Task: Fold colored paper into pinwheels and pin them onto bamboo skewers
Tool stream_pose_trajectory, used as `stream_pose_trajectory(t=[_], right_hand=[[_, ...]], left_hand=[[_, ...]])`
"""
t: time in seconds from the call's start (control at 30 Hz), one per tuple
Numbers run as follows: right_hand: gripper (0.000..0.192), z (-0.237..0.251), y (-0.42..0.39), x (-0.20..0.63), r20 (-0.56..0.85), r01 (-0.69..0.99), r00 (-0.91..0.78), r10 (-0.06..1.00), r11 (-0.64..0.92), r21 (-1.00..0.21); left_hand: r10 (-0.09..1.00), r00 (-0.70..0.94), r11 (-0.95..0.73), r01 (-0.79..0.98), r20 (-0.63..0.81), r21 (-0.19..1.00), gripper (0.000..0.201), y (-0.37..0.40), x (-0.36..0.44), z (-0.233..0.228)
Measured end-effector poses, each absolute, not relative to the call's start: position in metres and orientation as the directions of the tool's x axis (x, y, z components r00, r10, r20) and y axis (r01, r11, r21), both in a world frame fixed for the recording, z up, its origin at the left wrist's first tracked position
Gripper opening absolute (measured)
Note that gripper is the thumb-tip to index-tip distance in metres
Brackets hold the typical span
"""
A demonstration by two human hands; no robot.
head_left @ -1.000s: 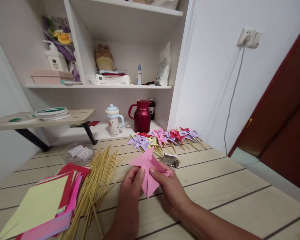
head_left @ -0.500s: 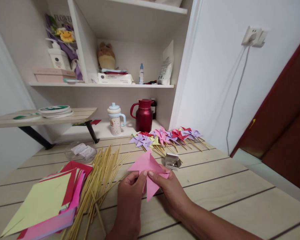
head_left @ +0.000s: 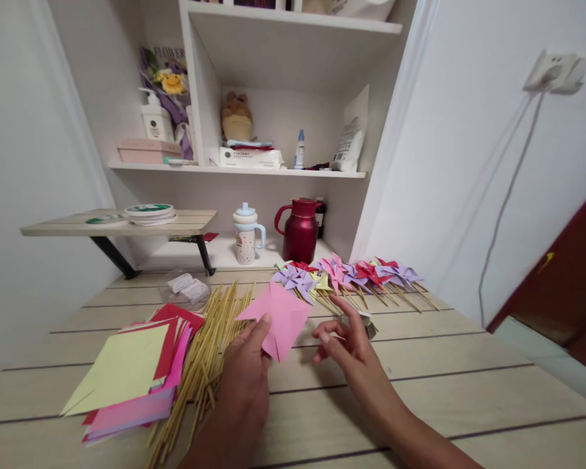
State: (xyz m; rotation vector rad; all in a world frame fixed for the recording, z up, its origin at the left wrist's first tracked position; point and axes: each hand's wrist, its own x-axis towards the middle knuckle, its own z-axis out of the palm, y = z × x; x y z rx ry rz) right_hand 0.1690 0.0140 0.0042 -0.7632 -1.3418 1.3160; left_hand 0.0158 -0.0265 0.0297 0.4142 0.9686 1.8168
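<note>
My left hand [head_left: 247, 371] pinches a folded pink paper pinwheel [head_left: 279, 318] at its middle, thumb on top, and holds it just above the wooden table [head_left: 444, 384]. Beside it on the right, my right hand [head_left: 346, 342] is apart from the paper with fingers spread; a thin pin seems to sit between thumb and forefinger, too small to be sure. A small shiny box [head_left: 368, 324] lies just behind that hand. A heap of bamboo sticks [head_left: 202, 355] lies left of my left hand.
A stack of coloured paper squares [head_left: 131, 374] lies at the left. A row of finished pinwheels on sticks [head_left: 351, 277] runs along the back. A red jug [head_left: 300, 231] and a cup [head_left: 245, 236] stand on the low shelf. A clear lidded container [head_left: 185, 288] sits behind the sticks.
My right hand has let go of the pink pinwheel and drawn off to the right with its fingers spread. My left hand alone holds the paper now. The camera has turned left.
</note>
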Motion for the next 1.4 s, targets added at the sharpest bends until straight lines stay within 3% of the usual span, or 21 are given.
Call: stream_pose_trajectory(t=[0.13, 0.27, 0.53, 0.73, 0.9, 1.2, 1.4], right_hand=[[0.06, -0.001, 0.011, 0.169, 0.383, -0.061, -0.32, 0.867, 0.384, -0.921], [0.05, -0.003, 0.009, 0.167, 0.446, 0.01, -0.378, 0.811, 0.486, -0.874], [0.021, 0.0, 0.011, 0.166, 0.474, 0.057, -0.382, 0.793, 0.532, -0.845], [0.015, 0.001, 0.011, 0.165, 0.473, 0.012, -0.312, 0.824, 0.501, -0.865], [0.008, 0.004, 0.011, 0.164, 0.428, -0.119, -0.235, 0.873, 0.411, -0.904], [0.018, 0.011, 0.014, 0.163, 0.31, -0.178, -0.19, 0.932, 0.278, -0.944], [0.027, 0.01, 0.009, 0.164, 0.243, -0.171, -0.249, 0.937, 0.204, -0.964]], left_hand=[[0.889, -0.445, -0.233, -0.644, -0.108, 0.729, 0.024, -0.026, 0.013, 0.036], [0.924, -0.366, -0.179, -0.668, -0.11, 0.722, 0.027, -0.025, 0.015, 0.03], [0.967, -0.238, -0.094, -0.674, -0.094, 0.733, 0.031, -0.028, 0.024, 0.023], [0.979, -0.195, -0.086, -0.664, -0.06, 0.742, 0.03, -0.029, 0.029, 0.021], [0.971, -0.221, -0.067, -0.631, -0.096, 0.773, 0.035, -0.028, 0.034, 0.02], [0.971, -0.227, -0.081, -0.591, -0.069, 0.802, 0.03, -0.031, 0.039, 0.023], [0.97, -0.228, -0.069, -0.595, -0.085, 0.801, 0.026, -0.028, 0.038, 0.021]])
